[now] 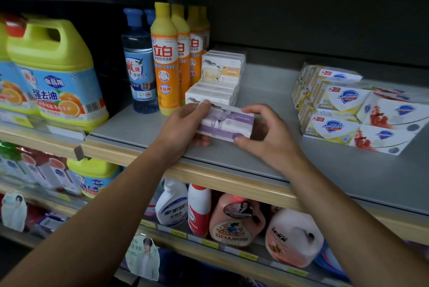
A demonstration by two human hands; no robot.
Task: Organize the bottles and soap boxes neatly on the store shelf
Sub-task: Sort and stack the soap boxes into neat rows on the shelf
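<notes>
Both hands are engaged on one purple soap box [226,121]: the left hand [183,128] is wrapped round its left end, and the right hand [267,134] is pinching its right end between thumb and fingers. The box is held just in front of the stacked goat soap boxes [216,91], slightly tilted above the grey shelf [267,154]. For a tidy result, it is judged that the box should be levelled, squared to that stack with its printed face forward, and set down flush before either grip is relaxed.

"Safeguard" on white soap boxes [334,126]
</notes>
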